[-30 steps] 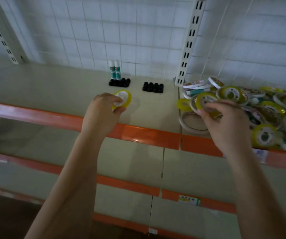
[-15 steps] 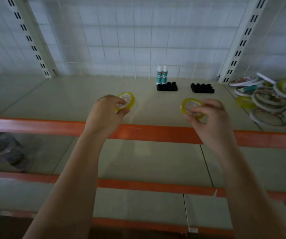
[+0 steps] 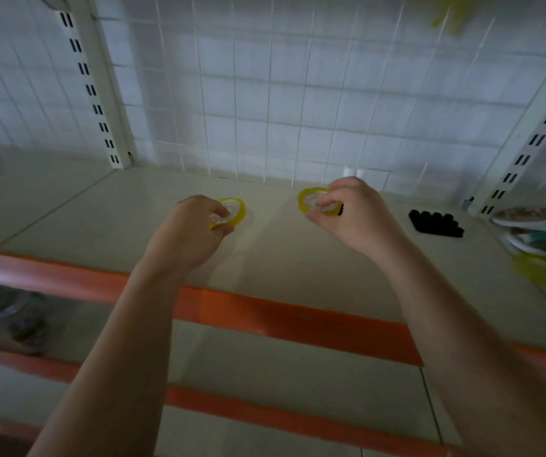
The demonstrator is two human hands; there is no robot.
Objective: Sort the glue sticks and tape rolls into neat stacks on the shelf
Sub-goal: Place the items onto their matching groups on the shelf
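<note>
White grid-wire backing and slotted uprights behind a pale shelf (image 3: 133, 206) with an orange front edge; lower shelves below. Loose heap of tape rolls (image 3: 541, 239) piled at the shelf's right edge, a second yellow-ish one blurred near the front right. Black-capped glue stick cluster (image 3: 436, 222) flat on the shelf toward the back right; two white stick tops (image 3: 354, 172) poke up just behind the right hand (image 3: 354, 216). Left hand (image 3: 192, 232) pinches a yellow tape roll (image 3: 232, 211) by its rim, hole facing up-forward, held over mid-shelf. Right hand pinches another yellow roll (image 3: 311, 199), tilted, also mid-shelf. Rolls side by side, apart, no stack under either. Judgement: both likely get set flat on the bare mid-shelf patch; left is nearer that space. No containers here.
</note>
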